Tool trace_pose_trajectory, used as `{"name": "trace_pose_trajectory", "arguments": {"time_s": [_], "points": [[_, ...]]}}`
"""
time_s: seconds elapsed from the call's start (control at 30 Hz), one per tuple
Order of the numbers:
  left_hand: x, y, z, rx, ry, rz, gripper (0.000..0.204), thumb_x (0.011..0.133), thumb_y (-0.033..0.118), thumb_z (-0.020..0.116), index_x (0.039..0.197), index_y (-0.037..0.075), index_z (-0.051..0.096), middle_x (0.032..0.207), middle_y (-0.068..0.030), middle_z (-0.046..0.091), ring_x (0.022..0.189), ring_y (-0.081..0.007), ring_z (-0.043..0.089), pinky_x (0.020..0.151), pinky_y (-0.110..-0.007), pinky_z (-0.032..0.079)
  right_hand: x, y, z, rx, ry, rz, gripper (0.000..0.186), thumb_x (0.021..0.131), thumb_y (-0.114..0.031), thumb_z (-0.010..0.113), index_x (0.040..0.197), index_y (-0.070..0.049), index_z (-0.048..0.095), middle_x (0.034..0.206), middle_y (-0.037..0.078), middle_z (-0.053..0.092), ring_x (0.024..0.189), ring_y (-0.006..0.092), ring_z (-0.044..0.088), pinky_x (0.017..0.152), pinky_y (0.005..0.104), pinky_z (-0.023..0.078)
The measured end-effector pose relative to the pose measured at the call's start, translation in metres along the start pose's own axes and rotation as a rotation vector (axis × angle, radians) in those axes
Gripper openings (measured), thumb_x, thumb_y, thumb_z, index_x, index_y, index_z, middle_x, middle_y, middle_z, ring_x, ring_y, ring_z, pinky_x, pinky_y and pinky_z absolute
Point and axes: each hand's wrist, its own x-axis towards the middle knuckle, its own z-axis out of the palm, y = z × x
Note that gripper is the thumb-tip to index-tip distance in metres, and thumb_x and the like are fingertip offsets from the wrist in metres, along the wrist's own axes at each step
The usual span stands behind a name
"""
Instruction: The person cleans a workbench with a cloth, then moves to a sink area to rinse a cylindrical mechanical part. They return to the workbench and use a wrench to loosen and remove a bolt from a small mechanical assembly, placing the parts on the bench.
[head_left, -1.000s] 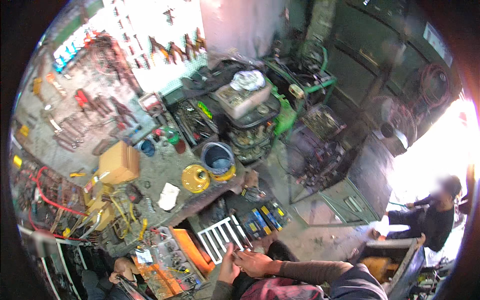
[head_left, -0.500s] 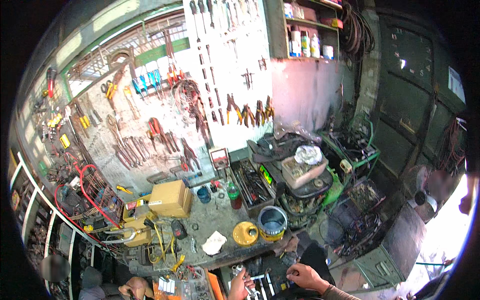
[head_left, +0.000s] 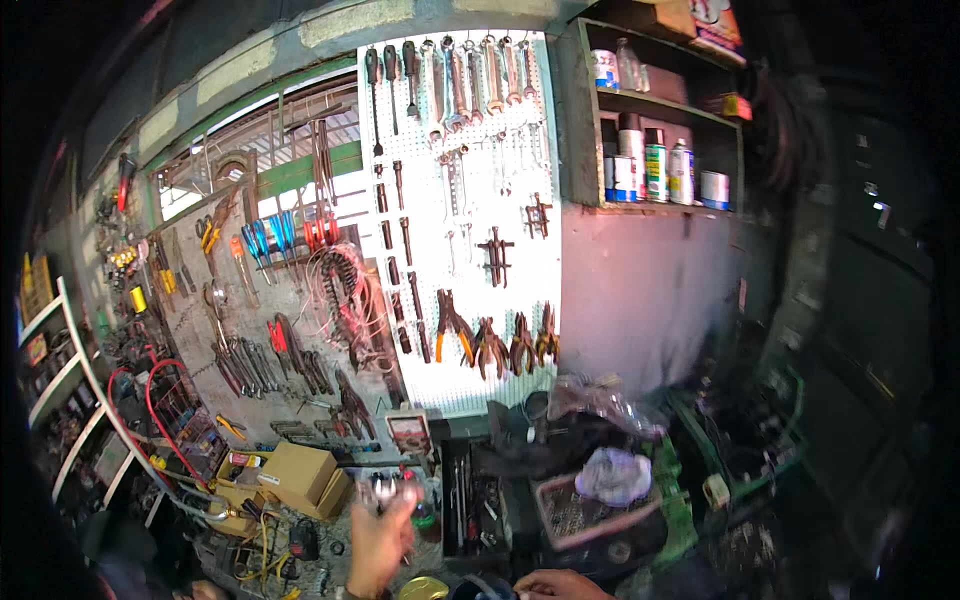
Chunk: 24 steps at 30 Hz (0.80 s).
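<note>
My left hand is raised over the workbench, blurred by motion. Its fingers are closed around a shiny metal wrench, whose end sticks out above them. My right hand shows only in part at the lower edge, beside a bucket; its fingers are cut off, so their grip cannot be made out. Beyond the bench hangs a white pegboard. Combination wrenches line its top, and several pliers hang along its lower part.
A cardboard box and a yellow round can stand on the bench. An analog meter leans at the back, beside a tray of long tools. To the right are a crate with a white cloth and a shelf of spray cans.
The view has tilted up toward the pegboard. My left hand has risen from the drawer area with the wrench to above the bench. My right hand has dropped to the picture's lower edge.
</note>
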Motion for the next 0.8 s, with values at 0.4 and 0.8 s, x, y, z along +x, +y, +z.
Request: {"name": "trace_pose_trajectory", "arguments": {"time_s": [0.4,0.8], "points": [[0.444,0.134,0.333,0.730,0.537,0.903,0.045,0.089,0.034,0.077,0.111,-0.005,0.074,0.105,-0.0246,0.076,0.098,-0.0395,0.073,0.088,-0.044,0.055,-0.053,0.010,-0.359,0.112,0.293,0.258,0.024,0.101,-0.016,0.069,0.120,-0.002,0.070,0.115,0.011,0.073,0.110,0.0230,0.067,0.096,0.0364,0.052],[0.531,0.161,0.401,0.718,0.820,0.686,0.049,0.086,0.036,0.080,0.103,-0.009,0.073,0.099,-0.0301,0.074,0.097,-0.0453,0.073,0.089,-0.048,0.055,-0.121,0.155,-0.394,0.001,0.435,0.514,0.048,0.102,-0.041,0.068,0.135,-0.006,0.066,0.129,0.014,0.067,0.120,0.0297,0.064,0.103,0.0416,0.050]]}}
